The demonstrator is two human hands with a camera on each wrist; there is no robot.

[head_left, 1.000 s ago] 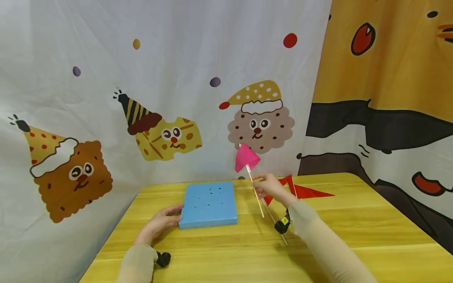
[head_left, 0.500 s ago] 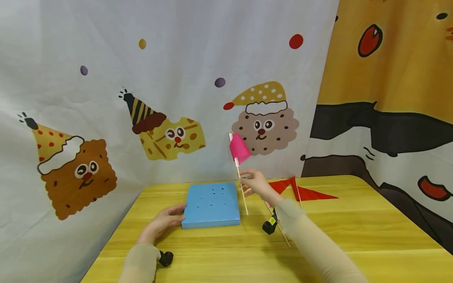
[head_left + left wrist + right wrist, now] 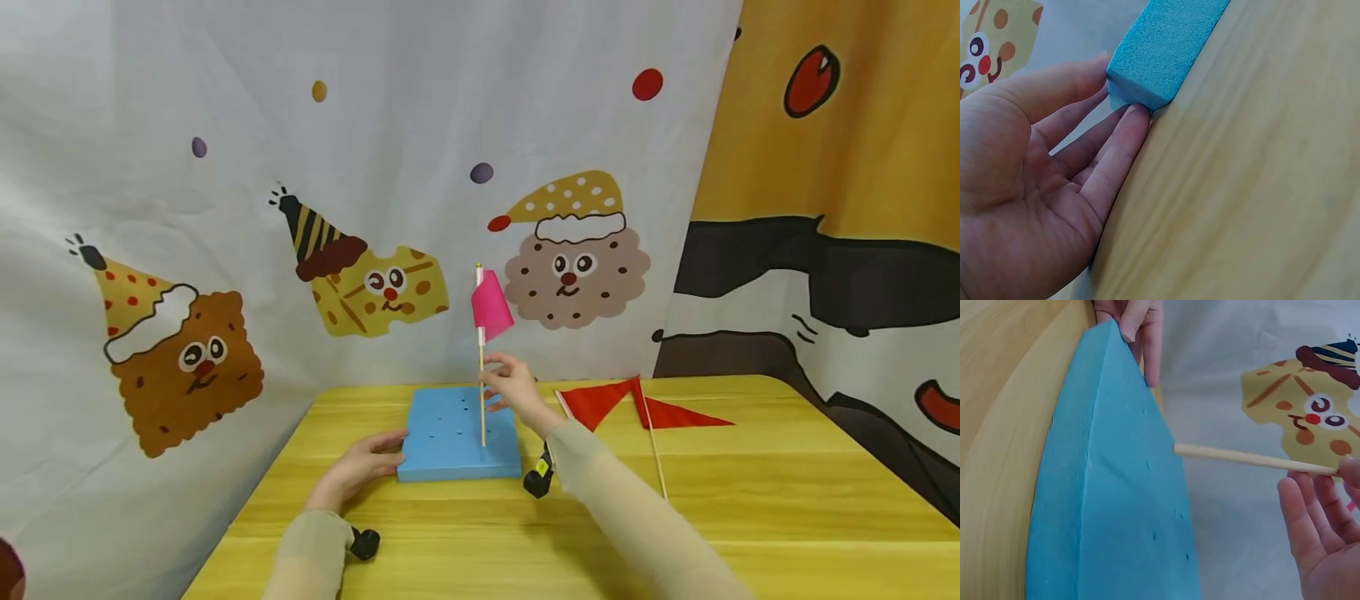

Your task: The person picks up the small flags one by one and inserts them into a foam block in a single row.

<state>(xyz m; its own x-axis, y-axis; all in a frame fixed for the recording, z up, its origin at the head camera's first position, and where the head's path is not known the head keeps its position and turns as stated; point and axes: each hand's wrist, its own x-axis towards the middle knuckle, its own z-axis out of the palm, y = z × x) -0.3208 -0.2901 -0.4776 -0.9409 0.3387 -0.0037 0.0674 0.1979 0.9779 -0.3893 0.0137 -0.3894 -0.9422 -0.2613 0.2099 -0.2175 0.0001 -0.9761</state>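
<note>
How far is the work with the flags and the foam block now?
Done: none stands alone. In hand: the right hand pinches the pink flag, stick upright, tip at the blue foam block, steadied by the left hand. Left: two red flags lie on the table.

left hand [image 3: 360, 468] flat, right hand [image 3: 512, 390] raised, fingers pinching.

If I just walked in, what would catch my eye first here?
Probably the pink paper flag on a thin wooden stick, held upright by the right hand with its tip on the blue foam block. The left hand steadies the block's near-left corner, and red paper flags lie on the yellow wooden table.
</note>
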